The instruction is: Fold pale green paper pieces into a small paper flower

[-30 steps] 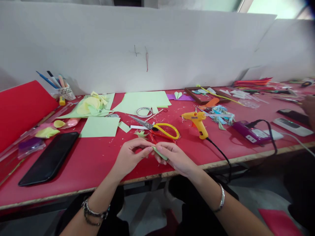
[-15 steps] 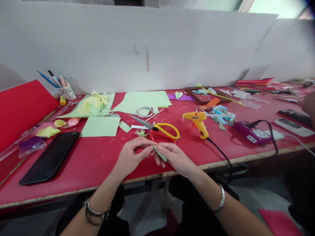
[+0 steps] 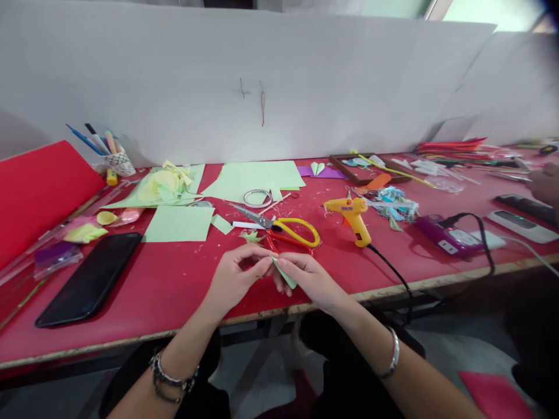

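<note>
Between my hands, over the table's front edge, is a small folded piece of light green paper [image 3: 286,275]. My left hand [image 3: 239,274] pinches its upper tip between thumb and forefinger. With thumb and fingers closed, my right hand [image 3: 307,276] grips the same piece along its side; part of the paper is covered by the fingers. Just beyond my hands lie scissors [image 3: 297,231] with yellow and red handles, blades pointing left. A small green paper cutout [image 3: 251,237] and a white pen [image 3: 245,225] lie by the blades.
Right of the scissors stands a yellow glue gun [image 3: 349,216], its cord running off the edge. A purple power strip [image 3: 449,235] lies farther right. On the left are a black phone [image 3: 89,279] and green paper sheets [image 3: 179,224]. Another person's hand [image 3: 544,183] shows at far right.
My hands stay in nearly the same place, still pinching the folded paper, which has turned slightly so a bit more of its face shows. The other person's hand has shifted a little.
</note>
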Motion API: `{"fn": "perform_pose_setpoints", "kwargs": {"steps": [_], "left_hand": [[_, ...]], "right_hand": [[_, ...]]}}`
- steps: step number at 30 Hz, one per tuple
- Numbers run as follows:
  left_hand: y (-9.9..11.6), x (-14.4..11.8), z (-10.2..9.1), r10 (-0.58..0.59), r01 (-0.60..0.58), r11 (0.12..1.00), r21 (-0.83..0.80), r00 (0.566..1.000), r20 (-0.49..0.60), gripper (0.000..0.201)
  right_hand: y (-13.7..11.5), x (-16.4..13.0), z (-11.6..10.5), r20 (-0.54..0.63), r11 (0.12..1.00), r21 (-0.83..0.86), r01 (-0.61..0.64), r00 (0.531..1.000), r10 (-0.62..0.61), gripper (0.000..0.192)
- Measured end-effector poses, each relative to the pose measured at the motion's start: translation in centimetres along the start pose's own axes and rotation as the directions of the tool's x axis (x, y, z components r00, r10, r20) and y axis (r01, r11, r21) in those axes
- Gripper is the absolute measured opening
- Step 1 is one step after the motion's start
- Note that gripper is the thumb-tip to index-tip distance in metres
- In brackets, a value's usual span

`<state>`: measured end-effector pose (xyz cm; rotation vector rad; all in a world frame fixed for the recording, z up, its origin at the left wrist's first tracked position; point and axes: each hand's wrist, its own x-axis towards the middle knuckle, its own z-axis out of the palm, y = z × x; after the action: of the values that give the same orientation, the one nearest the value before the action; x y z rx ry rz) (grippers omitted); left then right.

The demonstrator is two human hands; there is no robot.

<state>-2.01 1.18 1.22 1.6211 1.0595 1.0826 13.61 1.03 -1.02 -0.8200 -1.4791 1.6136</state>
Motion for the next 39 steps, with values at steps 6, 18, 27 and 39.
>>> {"fn": "perform_pose_setpoints", "kwargs": {"steps": [6, 18, 27, 39], "left_hand": [[-0.17, -0.11, 0.17, -0.040, 0.042, 0.998, 0.051, 0.998, -0.050, 0.015], [-0.54, -0.22, 0.86, -0.071, 0.077, 0.996, 0.047, 0.991, -0.116, 0.018], [-0.44, -0.23, 0.87, 0.017, -0.006, 0.997, 0.080, 0.991, -0.134, 0.015], [-0.56, -0.13, 0.57, 0.043, -0.026, 0.994, 0.106, 0.987, -0.154, 0.013]], "right_hand": [[-0.06, 0.03, -0.13, -0.038, 0.972, -0.226, 0.065, 0.996, -0.076, 0.030], [-0.04, -0.17, 0.09, -0.130, 0.915, -0.393, 0.090, 0.980, -0.152, 0.024], [0.04, -0.21, 0.15, -0.118, 0.890, -0.436, 0.132, 0.972, -0.203, 0.026], [0.04, -0.17, 0.15, -0.108, 0.828, -0.548, 0.121, 0.971, -0.213, 0.020]]}}
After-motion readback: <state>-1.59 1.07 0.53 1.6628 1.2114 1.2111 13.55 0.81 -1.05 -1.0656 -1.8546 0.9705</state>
